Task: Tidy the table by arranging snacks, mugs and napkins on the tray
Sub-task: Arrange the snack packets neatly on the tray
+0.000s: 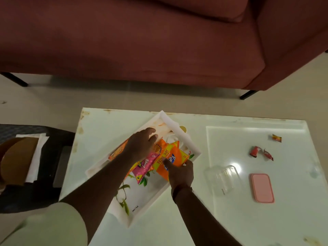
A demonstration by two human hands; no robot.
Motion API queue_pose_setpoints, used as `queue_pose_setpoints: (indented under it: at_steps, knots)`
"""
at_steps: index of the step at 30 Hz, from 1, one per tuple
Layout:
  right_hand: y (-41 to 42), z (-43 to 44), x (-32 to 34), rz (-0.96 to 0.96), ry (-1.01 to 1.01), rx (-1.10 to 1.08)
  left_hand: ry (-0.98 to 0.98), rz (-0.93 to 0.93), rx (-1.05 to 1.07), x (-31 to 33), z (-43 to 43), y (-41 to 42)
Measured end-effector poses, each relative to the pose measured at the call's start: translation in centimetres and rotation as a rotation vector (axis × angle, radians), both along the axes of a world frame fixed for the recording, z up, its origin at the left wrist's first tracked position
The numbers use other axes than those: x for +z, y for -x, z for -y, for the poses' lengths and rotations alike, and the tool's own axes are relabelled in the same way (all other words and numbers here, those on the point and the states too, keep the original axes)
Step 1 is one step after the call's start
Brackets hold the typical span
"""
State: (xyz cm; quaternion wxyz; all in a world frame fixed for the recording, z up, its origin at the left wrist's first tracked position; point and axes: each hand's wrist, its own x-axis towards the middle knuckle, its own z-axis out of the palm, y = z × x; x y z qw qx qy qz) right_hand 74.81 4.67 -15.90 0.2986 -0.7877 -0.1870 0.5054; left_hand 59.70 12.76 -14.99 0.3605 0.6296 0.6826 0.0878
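White rectangular tray (179,134) with raised rim and leaf print, set diagonally on the pale glossy table top (124,121), toward its left half. Several snack packets lying inside the tray: orange-and-yellow packet with blue lettering (173,156), pink packet with yellow lettering (146,165) just beside it, partly overlapped, and further orange packets (118,150) under the left forearm. Right hand (181,172) pinching the near edge of the orange-and-yellow packet, thumb on top, fingers closed around it. Left hand (142,143) spread palm-down over the packets near the far half of the tray, fingers loose; contact with the packets below not determinable, nothing visibly held. To the right of the tray, apart from it: clear plastic container (224,177) lying on the table top, pink flat rectangular lid (262,188) just beside that, two red sweet wrappers (260,153) farther back, one small orange wrapper (276,138) beyond them. Left of the table: dark seat (35,192) carrying brown round plates (16,160) on white folded napkins (36,157). Beyond the table: maroon upholstered sofa (142,41) on black legs, standing on a light tiled floor (53,100).
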Motion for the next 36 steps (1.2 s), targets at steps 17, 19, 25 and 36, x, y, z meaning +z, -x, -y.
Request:
queue_pose_setpoints:
  at_steps: [17, 19, 25, 36]
  knots:
    - [-7.5, 0.2, 2.7, -0.1, -0.242, 0.065, 0.312, 0.07, -0.205, -2.8, -3.1, -2.9]
    - [-8.6, 0.0, 3.1, -0.072, -0.255, 0.088, 0.319, 0.012, -0.317, -2.7, -2.8, -3.9]
    - [-11.2, -0.6, 3.4, 0.065, -0.284, 0.165, 0.131, -0.542, -0.684, -1.8, -0.5, -6.8]
    - [-13.6, -3.2, 4.5, 0.365, -0.316, 0.528, -0.171, -0.272, -0.292, -1.0, 0.2, -6.8]
